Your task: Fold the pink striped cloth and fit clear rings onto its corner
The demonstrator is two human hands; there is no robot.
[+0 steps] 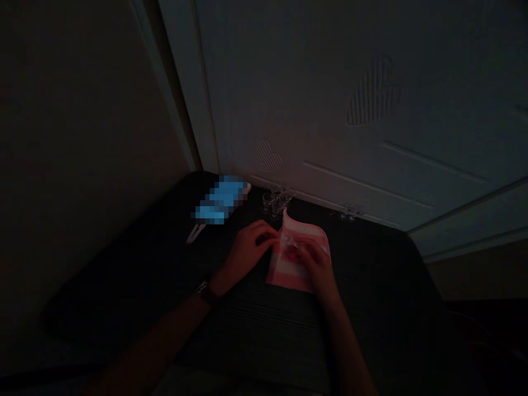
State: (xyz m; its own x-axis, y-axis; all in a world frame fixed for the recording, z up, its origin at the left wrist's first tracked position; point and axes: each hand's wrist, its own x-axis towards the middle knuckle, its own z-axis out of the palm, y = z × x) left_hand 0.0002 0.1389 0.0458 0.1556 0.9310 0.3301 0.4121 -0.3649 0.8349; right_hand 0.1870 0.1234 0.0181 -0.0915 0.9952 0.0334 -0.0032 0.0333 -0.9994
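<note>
The scene is very dark. A pink-and-white striped cloth [297, 258] lies on a dark table [247, 324]. My left hand [249, 250] pinches the cloth's left edge, fingers curled. My right hand [315, 264] rests on the cloth, fingers closed around a small clear glass object [290, 240] that I can barely make out. A watch sits on my left wrist.
A cluster of small clear glasses [277, 201] stands behind the cloth near the wall, with another small clear item [350, 214] further right. A blurred blue rectangular thing [221, 199] lies at the back left. A white panelled door [350, 110] rises behind the table.
</note>
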